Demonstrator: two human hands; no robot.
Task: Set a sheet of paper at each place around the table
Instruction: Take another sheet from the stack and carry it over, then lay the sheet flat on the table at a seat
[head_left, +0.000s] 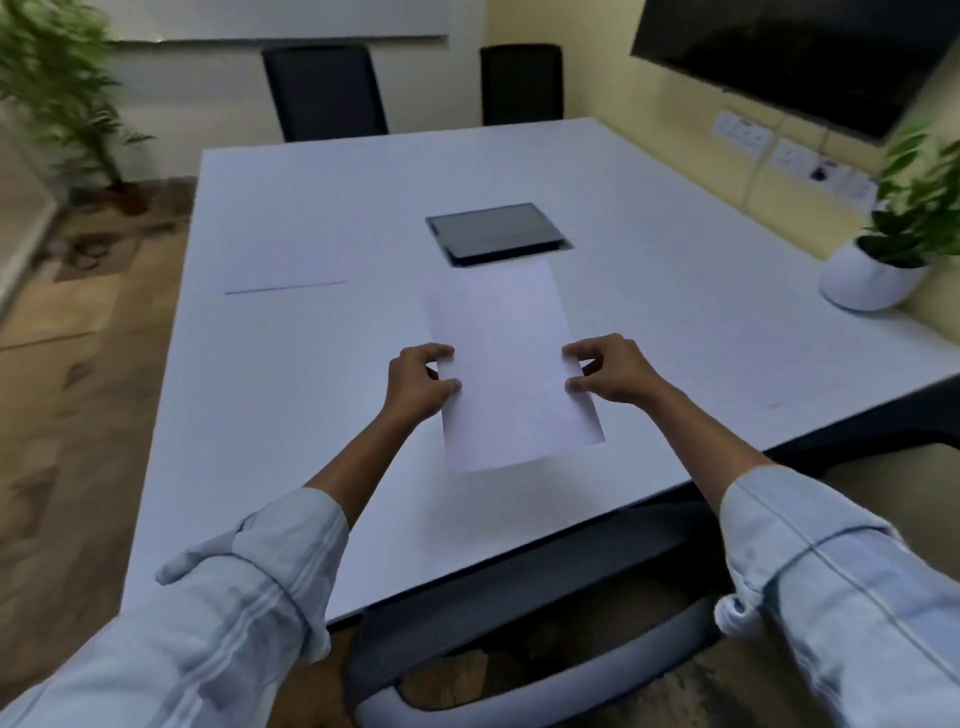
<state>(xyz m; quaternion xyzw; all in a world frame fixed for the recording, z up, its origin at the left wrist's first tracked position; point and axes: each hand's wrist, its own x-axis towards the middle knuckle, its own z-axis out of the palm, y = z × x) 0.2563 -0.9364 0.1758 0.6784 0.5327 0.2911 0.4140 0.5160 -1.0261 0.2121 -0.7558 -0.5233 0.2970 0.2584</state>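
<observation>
A white sheet of paper (506, 364) is held a little above the white table (311, 415), long side pointing away from me. My left hand (421, 382) pinches its left edge and my right hand (608, 369) pinches its right edge. Another sheet of paper (285, 312) seems to lie flat on the table at the left, only its far edge showing as a thin dark line.
A black cable box (498, 234) is set into the table's middle. A white potted plant (878, 270) stands at the right edge. Two dark chairs (324, 93) (522, 83) stand at the far side, another chair (545, 649) below me, a tall plant (62, 93) at left.
</observation>
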